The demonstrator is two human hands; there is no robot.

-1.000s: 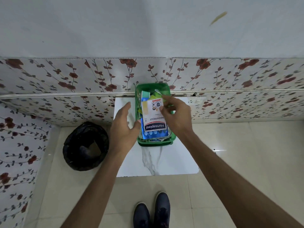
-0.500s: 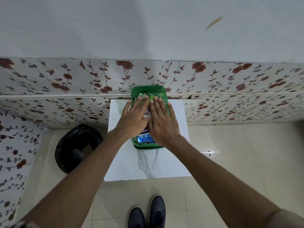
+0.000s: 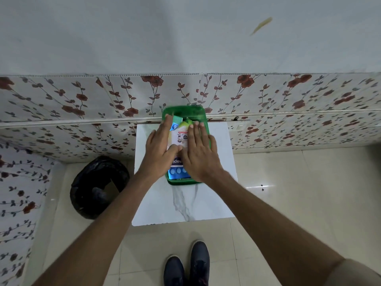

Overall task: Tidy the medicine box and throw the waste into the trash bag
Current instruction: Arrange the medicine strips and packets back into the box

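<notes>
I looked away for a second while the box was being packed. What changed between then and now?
The right hand let go of the plaster packet it had been lowering into the green box. Both hands moved onto the contents; the left hand left the box's side. Both now lie flat on top, palms down. The box, the white table and the trash bag stayed put.
</notes>
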